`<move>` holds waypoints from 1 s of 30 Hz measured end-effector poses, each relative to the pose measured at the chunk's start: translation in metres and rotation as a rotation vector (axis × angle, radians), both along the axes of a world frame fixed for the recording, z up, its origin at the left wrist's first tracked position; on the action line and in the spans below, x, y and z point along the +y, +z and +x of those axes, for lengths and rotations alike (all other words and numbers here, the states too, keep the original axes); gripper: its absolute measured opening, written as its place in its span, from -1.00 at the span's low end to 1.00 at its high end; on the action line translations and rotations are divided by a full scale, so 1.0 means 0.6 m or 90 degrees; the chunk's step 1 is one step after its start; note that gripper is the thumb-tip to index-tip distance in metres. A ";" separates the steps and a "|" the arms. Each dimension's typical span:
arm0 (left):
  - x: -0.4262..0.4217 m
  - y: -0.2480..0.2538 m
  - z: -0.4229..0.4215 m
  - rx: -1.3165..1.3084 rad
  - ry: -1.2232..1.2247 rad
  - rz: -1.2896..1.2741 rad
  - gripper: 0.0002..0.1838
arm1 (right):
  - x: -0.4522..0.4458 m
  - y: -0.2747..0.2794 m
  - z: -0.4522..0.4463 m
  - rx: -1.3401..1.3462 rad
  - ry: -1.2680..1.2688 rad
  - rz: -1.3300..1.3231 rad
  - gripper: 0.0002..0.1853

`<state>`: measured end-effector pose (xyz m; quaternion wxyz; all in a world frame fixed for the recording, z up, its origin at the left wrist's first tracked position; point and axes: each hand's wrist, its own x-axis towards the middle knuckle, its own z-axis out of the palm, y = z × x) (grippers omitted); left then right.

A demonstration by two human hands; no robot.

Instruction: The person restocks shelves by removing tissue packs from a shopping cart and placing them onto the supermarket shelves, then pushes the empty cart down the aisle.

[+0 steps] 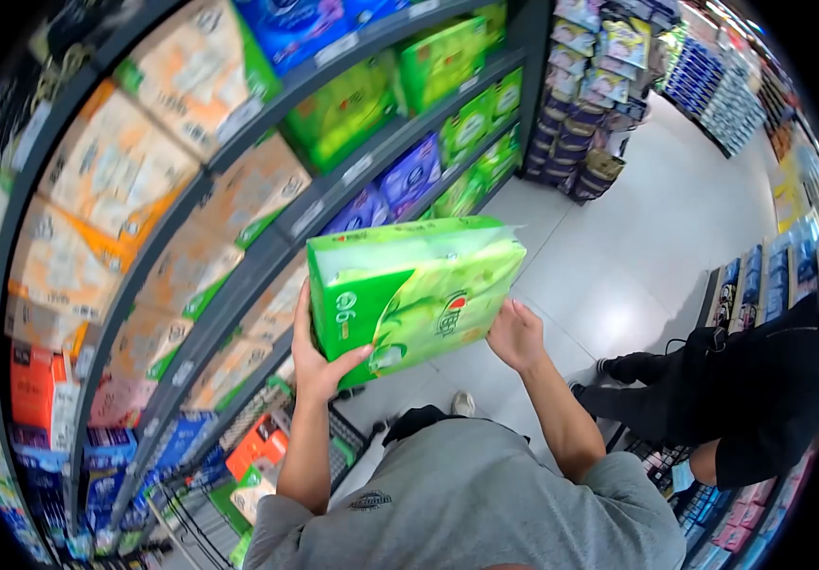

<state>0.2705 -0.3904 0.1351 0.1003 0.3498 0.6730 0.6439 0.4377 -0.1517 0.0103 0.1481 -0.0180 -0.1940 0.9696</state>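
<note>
A large green plastic-wrapped pack (414,299) is held up in front of my body, in the middle of the view. My left hand (319,356) grips its left side, the thumb on the front face and the other fingers hidden behind. At the pack's lower right side is my right hand (518,334), its fingers partly behind the edge, supporting it. Behind the pack, shelves (357,169) carry green packs (442,62) and purple-blue packs (409,176).
Beige and orange packs (115,171) fill the left shelves. A shopping cart (191,527) with goods stands at lower left. A person in dark clothes (761,389) is on the right beside another cart (699,499). Hanging bags (575,123) line the shelf end.
</note>
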 end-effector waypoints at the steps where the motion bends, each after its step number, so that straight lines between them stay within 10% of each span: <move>1: 0.023 0.006 -0.004 -0.014 -0.013 0.017 0.10 | 0.019 0.005 0.005 0.008 -0.003 0.016 -0.40; 16: 0.530 0.043 -0.142 0.260 -0.067 -0.067 0.04 | 0.455 -0.010 -0.122 -0.081 -0.009 0.108 -0.36; 30: 1.029 0.256 -0.317 0.512 -0.004 0.090 0.14 | 1.035 0.322 -0.355 -0.020 -0.305 0.443 -0.37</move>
